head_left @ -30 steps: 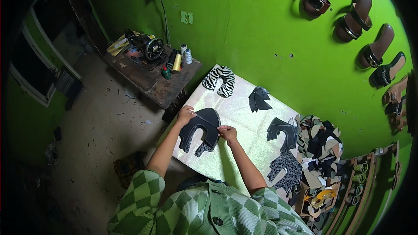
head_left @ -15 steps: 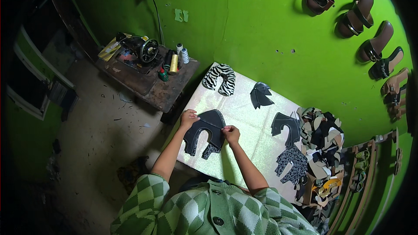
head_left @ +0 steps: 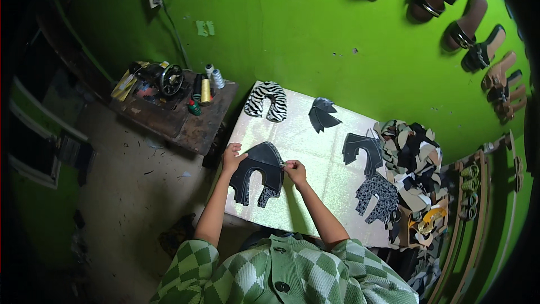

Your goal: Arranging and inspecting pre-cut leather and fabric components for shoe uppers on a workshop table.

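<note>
On the light, glittery table top lies a horseshoe-shaped black shoe upper piece, with black-and-grey patterned material showing at its lower right leg and edge. My left hand is at its upper left edge, fingers apart, thumb side touching it. At the right edge, my right hand pinches the black piece between thumb and fingertips. A zebra-striped horseshoe piece lies at the far left of the table. Small pointed black pieces lie far off in the middle.
Right on the table lie a black curved piece and a grey-patterned horseshoe piece, beside a heap of scraps. At left stands a sewing machine with thread spools. Sandals hang along the green wall.
The head view has shifted, so the wall things sit further left. My left hand's fingers have spread from a pinch at the piece's edge. My right hand still pinches the right edge.
</note>
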`<state>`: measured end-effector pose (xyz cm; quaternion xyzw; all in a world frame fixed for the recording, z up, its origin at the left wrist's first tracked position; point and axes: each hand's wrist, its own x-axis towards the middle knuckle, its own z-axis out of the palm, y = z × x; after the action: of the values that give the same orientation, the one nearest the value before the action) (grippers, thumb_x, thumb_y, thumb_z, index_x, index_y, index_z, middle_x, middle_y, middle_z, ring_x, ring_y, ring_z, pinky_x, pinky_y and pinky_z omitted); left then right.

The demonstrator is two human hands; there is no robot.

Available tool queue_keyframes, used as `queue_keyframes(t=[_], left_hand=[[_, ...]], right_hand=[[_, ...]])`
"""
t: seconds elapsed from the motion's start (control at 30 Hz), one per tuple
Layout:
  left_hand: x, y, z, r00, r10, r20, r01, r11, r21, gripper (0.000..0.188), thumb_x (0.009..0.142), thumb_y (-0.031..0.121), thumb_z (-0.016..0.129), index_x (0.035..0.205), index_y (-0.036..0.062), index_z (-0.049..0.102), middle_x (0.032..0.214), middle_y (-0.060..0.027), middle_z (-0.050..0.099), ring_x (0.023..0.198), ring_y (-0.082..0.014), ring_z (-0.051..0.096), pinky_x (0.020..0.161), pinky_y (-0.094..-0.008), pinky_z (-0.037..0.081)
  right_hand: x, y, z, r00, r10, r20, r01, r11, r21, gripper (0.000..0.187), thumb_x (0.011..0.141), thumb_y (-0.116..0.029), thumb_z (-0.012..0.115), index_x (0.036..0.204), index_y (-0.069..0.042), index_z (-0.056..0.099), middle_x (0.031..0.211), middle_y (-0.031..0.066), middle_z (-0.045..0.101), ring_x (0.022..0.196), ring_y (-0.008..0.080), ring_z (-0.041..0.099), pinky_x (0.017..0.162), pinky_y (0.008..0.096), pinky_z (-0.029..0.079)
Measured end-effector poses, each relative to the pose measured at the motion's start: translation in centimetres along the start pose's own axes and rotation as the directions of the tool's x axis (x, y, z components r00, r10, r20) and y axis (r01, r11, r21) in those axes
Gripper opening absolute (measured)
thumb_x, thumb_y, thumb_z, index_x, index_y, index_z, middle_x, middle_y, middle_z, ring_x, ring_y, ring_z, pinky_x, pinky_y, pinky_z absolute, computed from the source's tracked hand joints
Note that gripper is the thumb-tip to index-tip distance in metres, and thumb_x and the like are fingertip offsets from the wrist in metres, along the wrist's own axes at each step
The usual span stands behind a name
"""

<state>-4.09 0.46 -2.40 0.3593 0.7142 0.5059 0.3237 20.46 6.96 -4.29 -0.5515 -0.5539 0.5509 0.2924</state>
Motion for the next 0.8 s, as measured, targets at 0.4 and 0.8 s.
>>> queue_keyframes(t=[0.4,0.8], left_hand=[[-2.5,9.6,14.9,0.934,0.354,0.056,-0.321,0.758,0.568,0.03,0.065,0.012,0.07,0.092,0.0156,0.058,0.098,-0.004,0.051,0.097,-0.024,0.046,0.083,-0.0386,0.033],[-3.8,9.1,33.2,0.952,0.045,0.304,-0.218,0.797,0.563,0.027,0.07,0.028,0.068,0.093,0.0163,0.058,0.079,0.0014,0.065,0.08,-0.0192,0.061,0.073,-0.0391,0.038]], right_hand=[[3.2,6.9,-17.6,0.938,0.013,-0.347,0.0,0.999,0.037,0.036,0.07,-0.008,0.064,0.103,-0.001,0.051,0.083,0.0046,0.052,0.071,0.0123,0.052,0.061,0.0248,0.045],[5.0,5.9,-32.0,0.78,-0.284,-0.558,-0.064,0.851,-0.522,0.047,0.061,-0.011,0.068,0.105,-0.002,0.052,0.1,0.0162,0.048,0.097,0.0321,0.047,0.086,0.0375,0.039]])
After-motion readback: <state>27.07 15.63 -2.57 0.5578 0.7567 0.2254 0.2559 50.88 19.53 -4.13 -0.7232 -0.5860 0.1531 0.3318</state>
